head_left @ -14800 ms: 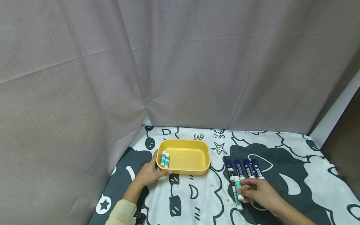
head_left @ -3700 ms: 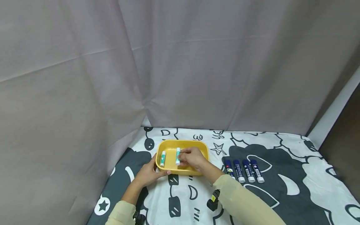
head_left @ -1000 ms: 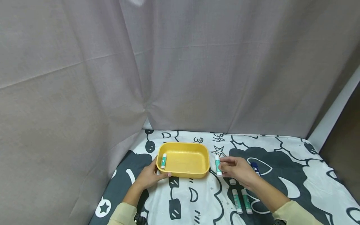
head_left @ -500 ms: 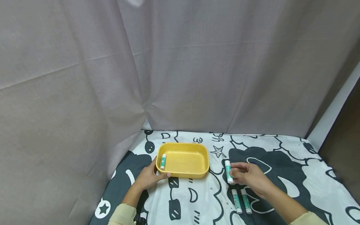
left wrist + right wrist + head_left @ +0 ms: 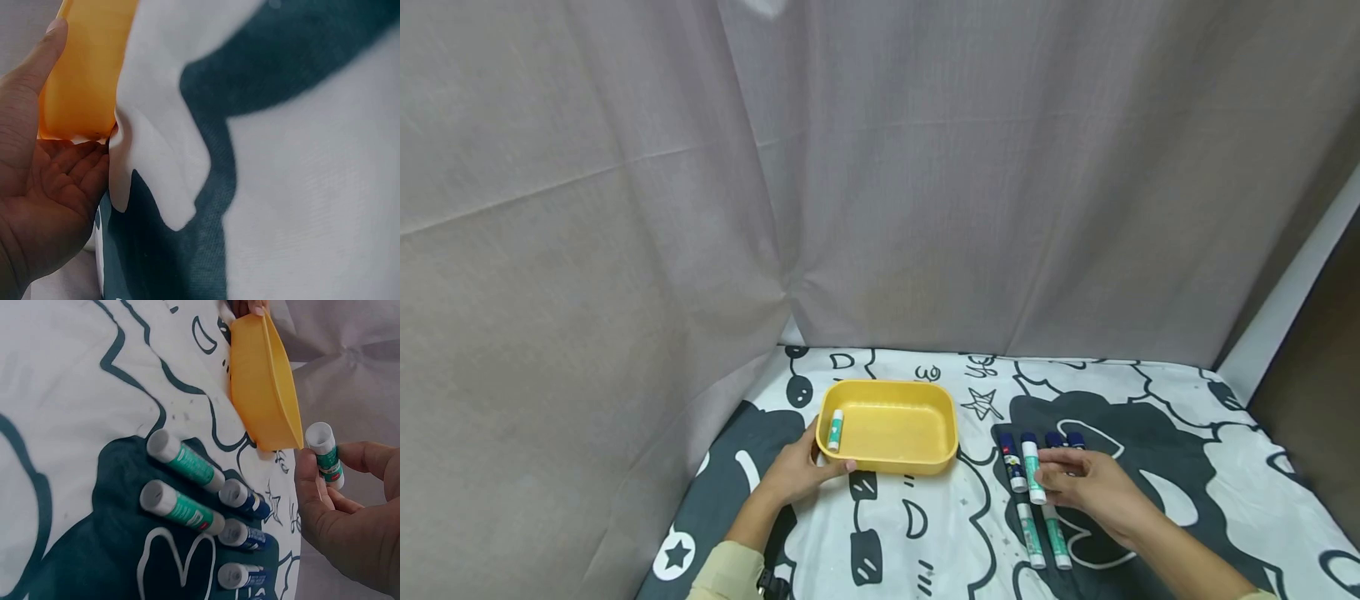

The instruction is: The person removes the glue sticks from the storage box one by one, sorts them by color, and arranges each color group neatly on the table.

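Observation:
My left hand (image 5: 796, 468) grips the left end of a yellow plastic tray (image 5: 895, 468), thumb on its front side and fingers round the corner. A green-and-white glue stick (image 5: 835, 431) lies inside at the tray's left. Between thumb and fingertips, my right hand (image 5: 1093, 492) pinches another green glue stick (image 5: 1032, 473), held above the cloth in the right wrist view. Below it lie two more green glue sticks, the left one (image 5: 1032, 536) and the right one (image 5: 1057, 537). Several dark-blue glue sticks (image 5: 1012, 463) lie in a row behind them, partly hidden by the right hand.
A white cloth (image 5: 940, 533) with dark cartoon prints covers the surface. A grey curtain (image 5: 910, 208) hangs behind and along the left. At the far right stands a dark brown panel (image 5: 1318, 358).
Fewer green glue sticks lie in the tray than 14.8 seconds ago. Over the last second my right hand has carried its glue stick rightward from beside the tray. The left hand stays put.

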### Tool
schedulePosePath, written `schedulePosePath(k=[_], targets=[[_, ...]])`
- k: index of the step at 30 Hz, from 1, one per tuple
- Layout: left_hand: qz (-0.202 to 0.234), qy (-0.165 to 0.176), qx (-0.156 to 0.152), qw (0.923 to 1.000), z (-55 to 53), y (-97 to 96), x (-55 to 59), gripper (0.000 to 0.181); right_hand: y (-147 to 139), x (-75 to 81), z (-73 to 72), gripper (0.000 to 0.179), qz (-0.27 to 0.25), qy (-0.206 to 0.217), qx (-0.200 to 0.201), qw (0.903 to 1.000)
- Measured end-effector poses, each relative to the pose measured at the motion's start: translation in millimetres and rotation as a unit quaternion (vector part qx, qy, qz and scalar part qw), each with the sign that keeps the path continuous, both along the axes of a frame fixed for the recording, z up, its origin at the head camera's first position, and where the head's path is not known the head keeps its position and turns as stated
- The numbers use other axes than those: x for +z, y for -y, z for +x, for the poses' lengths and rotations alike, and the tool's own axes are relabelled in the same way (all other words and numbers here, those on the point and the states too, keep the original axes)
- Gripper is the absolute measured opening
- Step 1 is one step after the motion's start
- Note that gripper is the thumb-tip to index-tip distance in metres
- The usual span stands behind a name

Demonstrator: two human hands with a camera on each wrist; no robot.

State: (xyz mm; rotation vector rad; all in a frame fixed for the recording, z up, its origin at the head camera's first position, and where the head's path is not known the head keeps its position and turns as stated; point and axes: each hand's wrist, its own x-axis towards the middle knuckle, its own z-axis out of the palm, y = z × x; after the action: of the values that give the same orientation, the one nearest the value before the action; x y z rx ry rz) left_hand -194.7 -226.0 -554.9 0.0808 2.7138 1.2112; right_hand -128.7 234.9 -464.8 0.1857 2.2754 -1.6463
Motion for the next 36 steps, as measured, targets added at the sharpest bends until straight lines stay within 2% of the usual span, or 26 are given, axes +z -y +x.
schedulePosePath(k=[15,27,36], targets=[[-0.005,-0.009,-0.008,0.9999,-0.6,0.3,-0.6,0.124,-25.6,-14.1,10.1,0.063,0.034,0.025,-0.018,0.9990],[0.004,-0.003,-0.005,1.0000,-0.1,-0.4,0.1,0.125,-41.8,-33.9,21.0,0.062,0.060,0.065,-0.043,0.9952],[0.001,-0.017,-0.011,0.9998,-2.0,1.2,-2.5,0.126,-47.6,-43.2,28.6,0.060,0.097,0.099,-0.049,0.9892]])
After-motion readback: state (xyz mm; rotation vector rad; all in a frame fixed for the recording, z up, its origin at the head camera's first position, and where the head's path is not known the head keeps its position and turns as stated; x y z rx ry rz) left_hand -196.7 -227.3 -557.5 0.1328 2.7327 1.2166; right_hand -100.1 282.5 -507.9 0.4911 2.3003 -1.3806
